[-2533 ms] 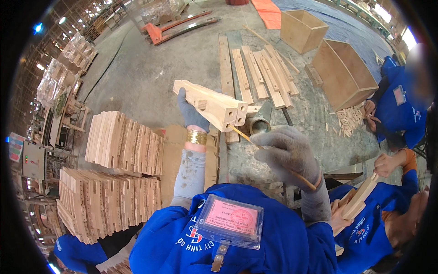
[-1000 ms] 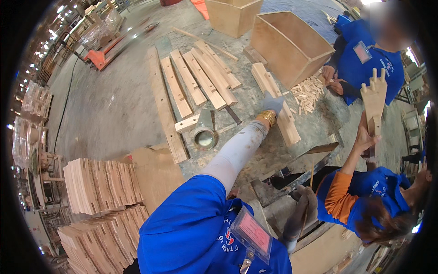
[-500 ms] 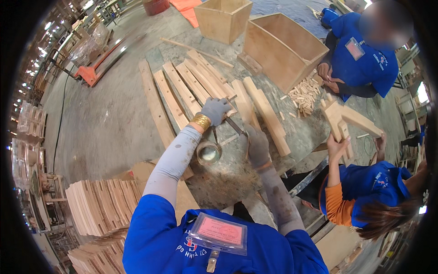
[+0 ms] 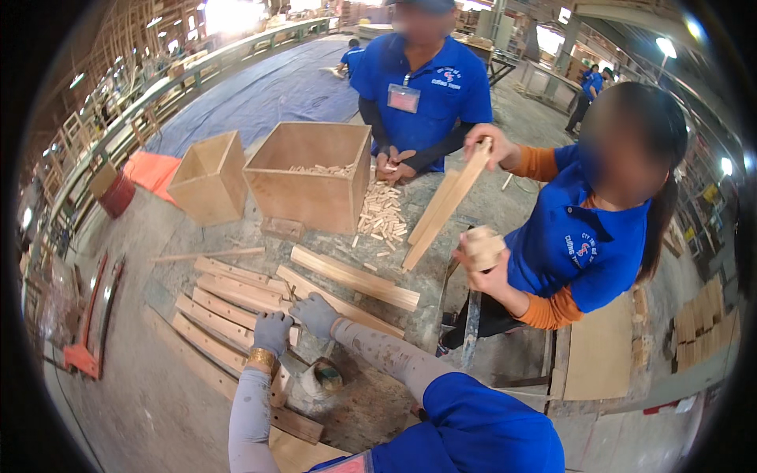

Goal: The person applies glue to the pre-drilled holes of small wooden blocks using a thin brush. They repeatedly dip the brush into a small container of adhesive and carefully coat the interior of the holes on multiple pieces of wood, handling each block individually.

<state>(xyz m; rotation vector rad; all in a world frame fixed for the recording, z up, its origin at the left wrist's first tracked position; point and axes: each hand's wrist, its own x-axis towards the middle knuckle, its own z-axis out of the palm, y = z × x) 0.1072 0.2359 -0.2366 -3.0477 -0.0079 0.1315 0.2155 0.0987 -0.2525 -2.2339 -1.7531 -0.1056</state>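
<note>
My left hand, in a grey glove with a gold bracelet at the wrist, curls over a light wooden slat in a row of slats lying on the workbench. My right hand, also gloved, grips the near end of a long slat beside it. The two hands are close together. A small round glue tin stands just below them, between my forearms.
Two open wooden boxes stand at the far side, with a heap of short dowels next to them. A co-worker on the right holds a long board and a wooden block. Another person stands behind the dowels.
The view has swung up toward the bench and the co-workers. My hands have left the glue tin and now sit on the slats. The co-worker's board is raised and tilted.
</note>
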